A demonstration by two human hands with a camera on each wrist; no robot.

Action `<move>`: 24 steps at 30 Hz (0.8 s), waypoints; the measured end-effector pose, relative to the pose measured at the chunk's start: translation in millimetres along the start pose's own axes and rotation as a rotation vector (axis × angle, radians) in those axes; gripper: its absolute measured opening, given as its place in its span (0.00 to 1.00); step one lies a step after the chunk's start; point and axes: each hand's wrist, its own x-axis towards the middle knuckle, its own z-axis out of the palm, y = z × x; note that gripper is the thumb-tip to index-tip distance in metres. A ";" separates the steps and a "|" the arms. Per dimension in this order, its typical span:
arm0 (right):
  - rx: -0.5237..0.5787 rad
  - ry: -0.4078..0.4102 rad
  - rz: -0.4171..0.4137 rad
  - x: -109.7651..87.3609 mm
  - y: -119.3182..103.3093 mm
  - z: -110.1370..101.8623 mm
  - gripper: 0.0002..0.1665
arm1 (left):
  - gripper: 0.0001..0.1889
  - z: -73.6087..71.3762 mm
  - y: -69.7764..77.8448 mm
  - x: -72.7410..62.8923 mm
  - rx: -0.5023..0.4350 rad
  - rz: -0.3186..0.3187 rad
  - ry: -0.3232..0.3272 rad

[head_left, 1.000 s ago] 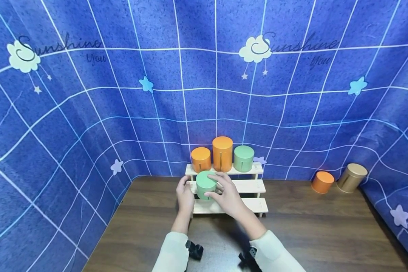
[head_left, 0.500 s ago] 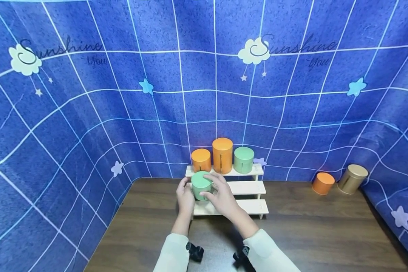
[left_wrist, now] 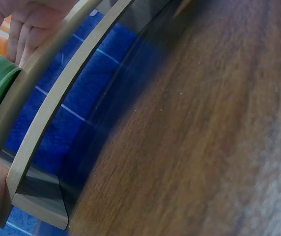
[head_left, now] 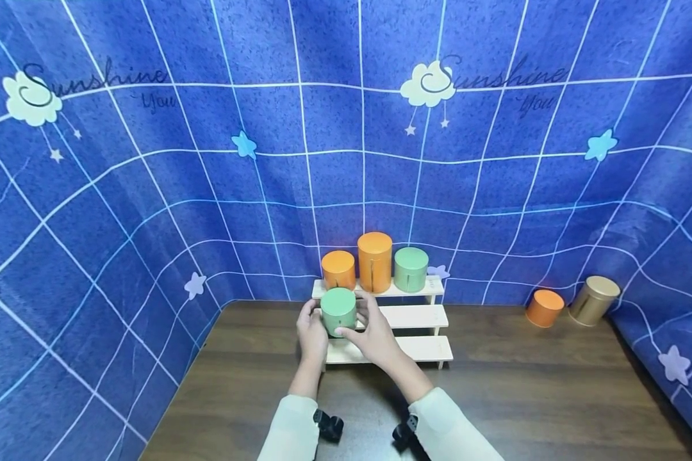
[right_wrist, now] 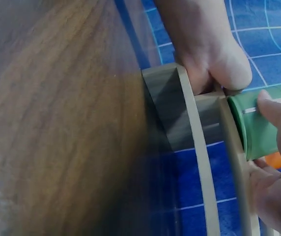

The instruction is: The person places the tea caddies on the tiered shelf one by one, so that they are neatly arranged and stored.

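A three-tier display stand (head_left: pixel 409 317) of pale wood stands on the table. My left hand (head_left: pixel 313 334) grips its left end; in the right wrist view the left thumb (right_wrist: pixel 231 69) lies at that end. A short green tin (head_left: pixel 339 312) stands upright at the left end of the middle tier. My right hand (head_left: pixel 377 334) holds this tin, thumb at its front and fingers at its right side. On the top tier stand a short orange tin (head_left: pixel 339 270), a tall orange tin (head_left: pixel 374 262) and another short green tin (head_left: pixel 411 270).
To the right, on the brown wooden table (head_left: pixel 513 384), stand a short orange tin (head_left: pixel 545 308) and a taller gold tin (head_left: pixel 594 301). A blue grid-patterned curtain (head_left: pixel 334 173) hangs behind and at both sides. The bottom tier (head_left: pixel 409 350) lies in front of the hands.
My right hand has shifted the green tin left along the middle tier, to its left end. The right fingers have slid from the tin's top to its side. The left hand stays at the stand.
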 end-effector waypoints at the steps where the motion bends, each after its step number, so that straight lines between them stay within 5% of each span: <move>1: -0.008 0.000 0.003 -0.1 0.4 -0.5 0.52 | 0.15 0.5 -0.6 0.2 0.004 0.002 -0.003; 11: -0.099 -0.003 0.038 1.6 -2.5 -0.5 0.46 | 0.15 2.3 1.0 0.0 0.015 -0.016 0.008; 24: -0.075 0.049 0.035 1.4 -3.2 3.9 0.46 | 0.15 2.0 -0.9 0.4 0.014 -0.011 0.008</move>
